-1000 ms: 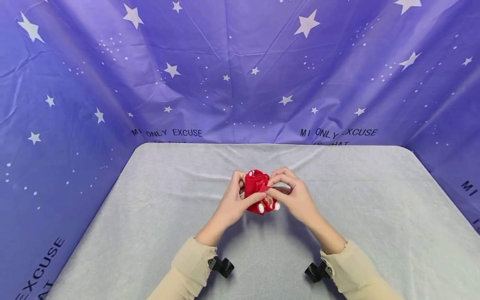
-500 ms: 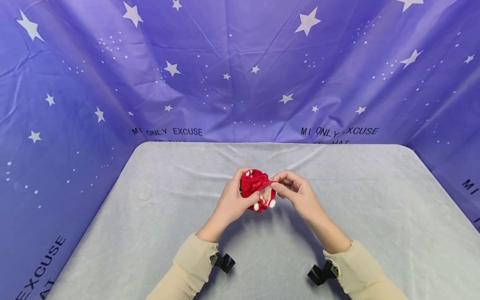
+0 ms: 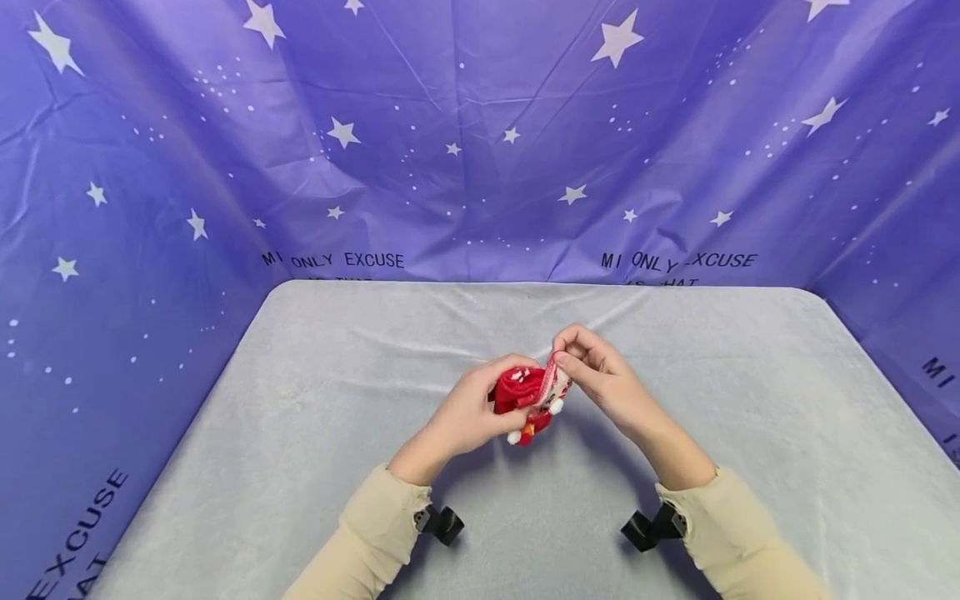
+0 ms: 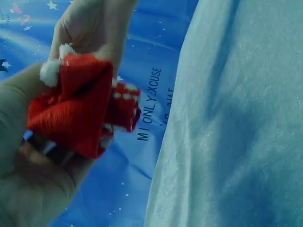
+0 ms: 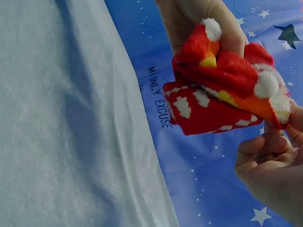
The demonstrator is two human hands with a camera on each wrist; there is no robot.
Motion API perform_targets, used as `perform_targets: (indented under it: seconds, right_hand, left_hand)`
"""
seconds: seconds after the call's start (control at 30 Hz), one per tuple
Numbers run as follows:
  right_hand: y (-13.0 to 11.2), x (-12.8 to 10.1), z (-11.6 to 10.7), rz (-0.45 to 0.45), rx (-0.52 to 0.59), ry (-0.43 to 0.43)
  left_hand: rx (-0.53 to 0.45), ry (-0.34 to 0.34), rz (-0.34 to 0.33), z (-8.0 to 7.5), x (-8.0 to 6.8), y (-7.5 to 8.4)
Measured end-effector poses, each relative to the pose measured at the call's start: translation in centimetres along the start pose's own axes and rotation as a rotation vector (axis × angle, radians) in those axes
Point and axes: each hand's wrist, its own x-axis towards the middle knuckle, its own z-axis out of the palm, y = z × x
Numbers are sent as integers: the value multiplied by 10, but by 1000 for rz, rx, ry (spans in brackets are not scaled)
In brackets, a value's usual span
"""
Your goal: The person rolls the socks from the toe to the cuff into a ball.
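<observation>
A folded bundle of red knit socks is held up above the table between both hands. White tufts, an orange-yellow patch and a pale patterned inner side show on it. In the head view my left hand grips the bundle from the left, thumb in front and fingers behind. My right hand pinches the cuff edge at the upper right and holds it pulled out. The right wrist view shows the rolled socks with white tree-like shapes. In the left wrist view, the plain red side faces the camera.
A grey cloth covers the table. A purple curtain with white stars and black lettering stands behind it and along both sides. Black wrist camera mounts sit by each beige sleeve.
The right hand has drawn the cuff edge outward and up, turning over more of the pale inner side. The left hand has moved slightly right and down with the bundle.
</observation>
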Motion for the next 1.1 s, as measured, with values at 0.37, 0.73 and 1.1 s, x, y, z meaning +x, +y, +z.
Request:
perform_targets:
  seconds: [0.37, 0.73, 1.1]
  right_hand:
    - [12, -5, -2, 74, 254, -41]
    - [20, -11, 2, 307, 504, -80]
    - [18, -7, 5, 357, 533, -27]
  left_hand:
    - [-175, 65, 53, -5, -4, 18]
    - [-176, 60, -23, -1, 1, 23]
    - [-250, 87, 25, 0, 1, 22]
